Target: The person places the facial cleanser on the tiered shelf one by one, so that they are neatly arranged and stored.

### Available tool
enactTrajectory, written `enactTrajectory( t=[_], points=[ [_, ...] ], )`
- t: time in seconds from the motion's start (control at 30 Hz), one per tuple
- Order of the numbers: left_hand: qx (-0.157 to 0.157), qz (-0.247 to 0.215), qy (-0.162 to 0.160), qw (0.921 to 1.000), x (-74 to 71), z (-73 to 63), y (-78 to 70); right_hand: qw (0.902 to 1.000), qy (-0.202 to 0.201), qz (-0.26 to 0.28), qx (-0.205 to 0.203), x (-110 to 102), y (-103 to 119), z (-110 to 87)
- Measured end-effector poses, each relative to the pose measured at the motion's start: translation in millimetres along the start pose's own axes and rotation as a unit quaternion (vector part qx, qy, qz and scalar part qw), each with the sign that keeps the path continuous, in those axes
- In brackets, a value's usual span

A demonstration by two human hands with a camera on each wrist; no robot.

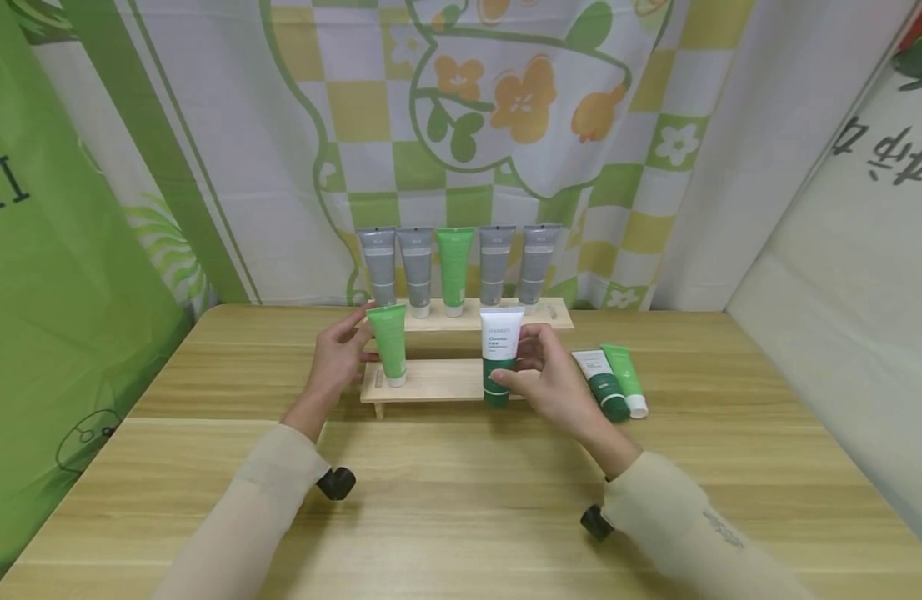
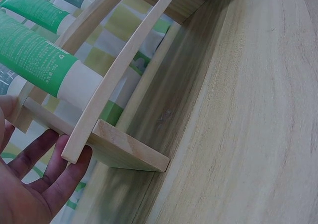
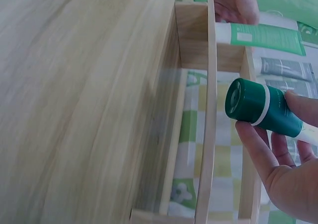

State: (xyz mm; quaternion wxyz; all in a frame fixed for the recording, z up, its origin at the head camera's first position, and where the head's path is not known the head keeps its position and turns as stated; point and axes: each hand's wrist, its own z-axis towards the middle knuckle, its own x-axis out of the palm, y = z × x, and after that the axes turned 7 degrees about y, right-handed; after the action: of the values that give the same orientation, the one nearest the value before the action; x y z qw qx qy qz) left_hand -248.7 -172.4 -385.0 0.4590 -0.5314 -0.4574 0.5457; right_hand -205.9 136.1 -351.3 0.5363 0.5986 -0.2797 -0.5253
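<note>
In my right hand (image 1: 551, 375) I hold a white-and-green squeeze tube (image 1: 500, 337), cap down, thumb on its front and fingers behind. It overlaps the right part of the rack's lower tier (image 1: 442, 382) in the head view; the right wrist view shows its dark green cap (image 3: 247, 101) near the tier's front rail. My left hand (image 1: 335, 358) is at the rack's left end, its fingers (image 2: 67, 177) extended against the wooden end piece. Close beside that hand, a light green tube (image 1: 388, 340) stands cap down on the lower tier.
On the upper tier (image 1: 461, 321) several grey tubes (image 1: 381, 265) stand in a row with one green tube (image 1: 455, 265) in the middle. Right of the rack, another white-and-green tube (image 1: 600, 383) and a green tube (image 1: 624, 379) lie on the wooden table (image 1: 461, 500). A patterned curtain (image 1: 371, 108) hangs behind.
</note>
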Motion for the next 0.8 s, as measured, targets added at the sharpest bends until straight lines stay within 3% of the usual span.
enactTrajectory(
  t=[0.3, 0.8],
  points=[
    [-0.002, 0.002, -0.001, 1.0000, 0.5, -0.6, -1.1, 0.9992, 0.003, -0.006, -0.040, 26, 5, 11.4],
    [0.000, 0.001, 0.005, 1.0000, 0.3, 1.0, 0.6, 0.9981, -0.011, 0.003, -0.061, 57, 4, 30.1]
  ],
)
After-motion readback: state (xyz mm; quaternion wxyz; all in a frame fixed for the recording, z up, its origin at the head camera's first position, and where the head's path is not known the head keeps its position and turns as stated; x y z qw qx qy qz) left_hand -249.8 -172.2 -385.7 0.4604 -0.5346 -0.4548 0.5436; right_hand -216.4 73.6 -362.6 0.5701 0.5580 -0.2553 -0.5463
